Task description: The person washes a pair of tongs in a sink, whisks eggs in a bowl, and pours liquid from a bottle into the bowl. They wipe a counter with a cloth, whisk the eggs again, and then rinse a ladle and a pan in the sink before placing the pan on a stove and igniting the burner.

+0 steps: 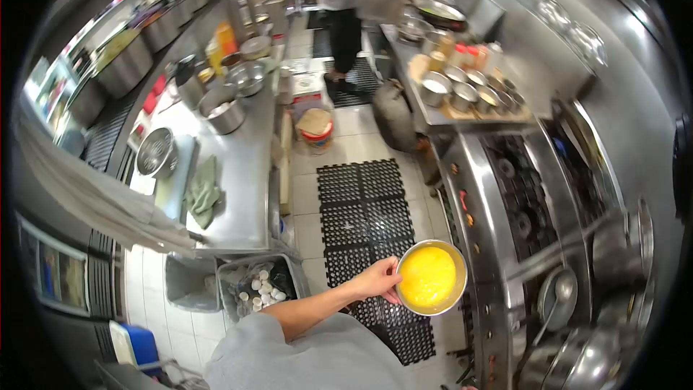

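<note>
My left hand (379, 280) is closed on the rim of a round metal bowl (464, 285), with the thumb at the edge. Inside the bowl is a bright yellow liquid (429, 276) that looks like beaten egg, with some froth on top. The bowl is held level above the floor, between the black rubber mat (364, 202) and the front of the stove (469, 173). I do not make out my right hand in this view.
On the right, a ladle (565, 287) rests in a pan by the burners (523, 195). Metal containers (462, 96) stand beyond. Left are a steel counter (245, 195) with a green cloth (205, 191), a colander (157, 153) and bins (191, 282). Another person (339, 14) stands ahead.
</note>
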A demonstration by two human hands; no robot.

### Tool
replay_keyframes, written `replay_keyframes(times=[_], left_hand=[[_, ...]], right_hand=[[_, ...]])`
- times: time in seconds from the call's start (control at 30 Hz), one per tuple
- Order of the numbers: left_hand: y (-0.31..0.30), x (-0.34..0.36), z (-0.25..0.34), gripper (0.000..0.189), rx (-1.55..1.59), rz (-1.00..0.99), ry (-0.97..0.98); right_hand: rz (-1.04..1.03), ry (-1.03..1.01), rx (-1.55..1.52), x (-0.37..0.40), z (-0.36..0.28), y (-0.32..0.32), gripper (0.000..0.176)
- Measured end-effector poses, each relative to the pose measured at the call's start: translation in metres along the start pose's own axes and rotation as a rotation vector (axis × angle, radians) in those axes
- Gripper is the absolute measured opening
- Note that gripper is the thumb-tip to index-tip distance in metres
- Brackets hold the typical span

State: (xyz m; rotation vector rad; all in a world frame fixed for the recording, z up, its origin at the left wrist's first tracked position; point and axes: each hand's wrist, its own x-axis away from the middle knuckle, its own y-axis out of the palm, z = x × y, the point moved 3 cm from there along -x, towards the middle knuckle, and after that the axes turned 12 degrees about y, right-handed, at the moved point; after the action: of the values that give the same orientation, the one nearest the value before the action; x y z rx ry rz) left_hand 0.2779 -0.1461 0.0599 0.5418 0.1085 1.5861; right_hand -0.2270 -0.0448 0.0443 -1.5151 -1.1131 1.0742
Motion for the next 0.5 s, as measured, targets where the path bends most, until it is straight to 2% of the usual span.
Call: replay_keyframes(times=[0.03,0.07,0.1,0.17,0.23,0.27,0.3,0.37,0.43,0.47,0.5], left_hand=[[-0.017,0.003,0.006,0.014,0.013,0.062,0.028],[-0.033,0.006,0.013,0.014,0.024,0.125,0.055],[-0.048,0.010,0.018,0.014,0.031,0.190,0.076],[-0.072,0.022,0.029,0.013,0.061,0.314,0.101],[-0.094,0.034,0.035,0.014,0.080,0.442,0.146],[-0.102,0.040,0.037,0.015,0.122,0.489,0.200],[-0.111,0.046,0.038,0.015,0.110,0.569,0.232],[-0.124,0.052,0.037,0.016,0.106,0.717,0.286],[-0.127,0.062,0.041,0.015,0.154,0.860,0.332],[-0.128,0.065,0.041,0.016,0.187,0.918,0.350],[-0.134,0.065,0.043,0.016,0.215,0.969,0.380]], right_hand=[[-0.360,0.070,-0.147,-0.011,0.029,0.072,0.038],[-0.350,-0.072,-0.360,-0.033,0.009,0.096,0.034],[-0.533,-0.189,-0.098,-0.071,-0.080,0.063,0.029],[-0.325,-0.148,-0.283,-0.121,-0.144,0.080,0.026],[-0.373,-0.135,-0.481,-0.174,-0.220,0.078,0.025],[-0.425,-0.175,-0.482,-0.198,-0.263,0.068,0.024],[-0.501,-0.169,-0.633,-0.233,-0.287,0.086,0.022],[-0.413,-0.357,-0.893,-0.319,-0.341,0.144,0.018],[-0.580,-0.436,-0.960,-0.354,-0.454,0.127,0.019],[-0.765,-0.372,-1.004,-0.336,-0.524,0.086,0.021],[-0.736,-0.534,-1.112,-0.330,-0.586,0.084,0.023]])
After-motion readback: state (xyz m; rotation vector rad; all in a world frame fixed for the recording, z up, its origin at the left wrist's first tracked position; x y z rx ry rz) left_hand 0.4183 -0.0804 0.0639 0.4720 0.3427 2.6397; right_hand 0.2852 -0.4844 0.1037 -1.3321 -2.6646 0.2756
